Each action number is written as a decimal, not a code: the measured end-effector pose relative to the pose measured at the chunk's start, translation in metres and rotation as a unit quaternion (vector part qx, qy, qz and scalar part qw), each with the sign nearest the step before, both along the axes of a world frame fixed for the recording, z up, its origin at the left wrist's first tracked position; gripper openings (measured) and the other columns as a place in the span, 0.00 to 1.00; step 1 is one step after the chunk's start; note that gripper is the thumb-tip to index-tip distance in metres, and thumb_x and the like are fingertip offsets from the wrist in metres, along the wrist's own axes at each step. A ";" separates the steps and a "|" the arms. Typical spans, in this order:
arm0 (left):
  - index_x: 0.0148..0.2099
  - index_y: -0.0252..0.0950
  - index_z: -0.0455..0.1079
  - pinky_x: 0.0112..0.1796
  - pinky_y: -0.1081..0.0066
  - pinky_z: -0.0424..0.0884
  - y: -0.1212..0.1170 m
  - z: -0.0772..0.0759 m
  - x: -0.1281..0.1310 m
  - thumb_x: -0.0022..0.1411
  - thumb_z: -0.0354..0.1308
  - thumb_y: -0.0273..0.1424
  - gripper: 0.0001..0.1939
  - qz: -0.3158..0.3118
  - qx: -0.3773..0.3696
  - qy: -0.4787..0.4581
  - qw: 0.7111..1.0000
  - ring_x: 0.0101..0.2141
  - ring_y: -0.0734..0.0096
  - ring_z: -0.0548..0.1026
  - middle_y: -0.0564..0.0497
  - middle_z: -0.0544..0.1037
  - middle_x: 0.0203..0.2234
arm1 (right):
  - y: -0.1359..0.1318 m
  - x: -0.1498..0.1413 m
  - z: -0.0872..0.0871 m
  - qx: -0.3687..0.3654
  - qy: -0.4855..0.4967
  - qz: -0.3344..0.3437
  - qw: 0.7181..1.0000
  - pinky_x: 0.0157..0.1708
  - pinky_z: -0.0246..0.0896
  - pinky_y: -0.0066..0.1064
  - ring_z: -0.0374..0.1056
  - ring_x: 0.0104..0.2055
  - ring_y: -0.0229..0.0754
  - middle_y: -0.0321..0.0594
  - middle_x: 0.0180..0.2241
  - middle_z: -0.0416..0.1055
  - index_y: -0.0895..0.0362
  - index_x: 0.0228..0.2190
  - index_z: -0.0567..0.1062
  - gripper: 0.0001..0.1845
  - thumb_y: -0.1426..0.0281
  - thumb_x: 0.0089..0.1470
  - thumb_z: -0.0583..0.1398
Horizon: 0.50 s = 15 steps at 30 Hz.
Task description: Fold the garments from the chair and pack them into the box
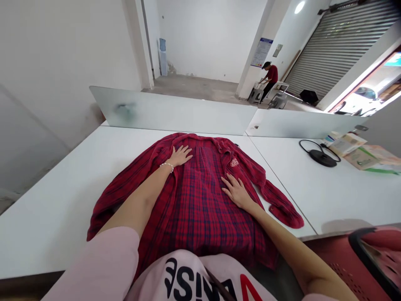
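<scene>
A red-and-navy plaid shirt lies spread, front open, on the white desk. Its collar end lies near the far edge, just short of the frosted divider; its lower part extends past the near edge. The sleeve on the right bends toward the near right corner, beside the panel seam.

Left hand: palm down on the shirt's upper left part, fingers extended and spread, gripping nothing; a beaded bracelet encircles the wrist. Right hand: flat on the right front, below the crest patch, fingers extended and slightly apart, gripping nothing.

Adjoining desk panel, right: a black disc-shaped device stands near the far edge, beside cartons.
</scene>
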<state>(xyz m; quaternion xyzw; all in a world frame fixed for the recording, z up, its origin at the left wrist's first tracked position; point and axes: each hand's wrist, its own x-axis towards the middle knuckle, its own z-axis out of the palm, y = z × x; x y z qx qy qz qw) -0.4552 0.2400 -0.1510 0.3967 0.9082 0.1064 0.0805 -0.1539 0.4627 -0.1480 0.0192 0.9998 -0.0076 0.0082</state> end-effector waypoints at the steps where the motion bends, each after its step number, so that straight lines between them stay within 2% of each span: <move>1: 0.73 0.43 0.51 0.63 0.32 0.37 -0.005 -0.002 -0.002 0.72 0.37 0.46 0.31 0.008 0.003 0.001 1.000 0.71 0.48 0.44 0.45 0.47 0.72 | 0.004 0.005 0.001 0.008 -0.001 -0.004 1.000 0.68 0.40 0.56 0.44 0.72 0.51 0.51 0.70 0.46 0.55 0.67 0.58 0.29 0.59 0.70 0.45; 5: 0.73 0.42 0.51 0.64 0.34 0.36 -0.022 -0.006 -0.010 0.72 0.36 0.47 0.32 0.026 0.002 -0.005 1.000 0.71 0.47 0.43 0.44 0.46 0.72 | 0.022 0.012 0.009 0.011 -0.012 -0.007 1.000 0.68 0.39 0.54 0.47 0.71 0.48 0.50 0.69 0.49 0.55 0.67 0.57 0.29 0.61 0.70 0.44; 9: 0.73 0.40 0.51 0.63 0.32 0.36 -0.024 -0.001 -0.007 0.73 0.36 0.46 0.32 0.027 -0.008 -0.011 1.000 0.71 0.45 0.42 0.42 0.45 0.72 | 0.020 0.018 0.018 0.010 -0.020 -0.010 1.000 0.67 0.41 0.57 0.51 0.69 0.51 0.52 0.67 0.54 0.57 0.66 0.60 0.28 0.64 0.69 0.46; 12: 0.68 0.36 0.59 0.61 0.29 0.34 -0.015 0.011 -0.002 0.71 0.43 0.40 0.28 0.035 -0.004 0.000 0.999 0.68 0.39 0.51 0.36 0.55 0.69 | 0.015 0.039 0.027 -0.005 0.038 -0.023 0.999 0.64 0.50 0.55 0.58 0.64 0.53 0.52 0.63 0.61 0.58 0.63 0.64 0.26 0.67 0.67 0.48; 15: 0.58 0.31 0.70 0.63 0.36 0.42 0.008 0.026 0.005 0.67 0.51 0.30 0.20 0.036 0.079 -0.003 0.996 0.64 0.41 0.60 0.33 0.66 0.60 | 0.015 0.079 0.035 -0.072 0.134 -0.068 0.986 0.55 0.64 0.43 0.67 0.56 0.50 0.51 0.55 0.67 0.58 0.57 0.69 0.22 0.65 0.66 0.50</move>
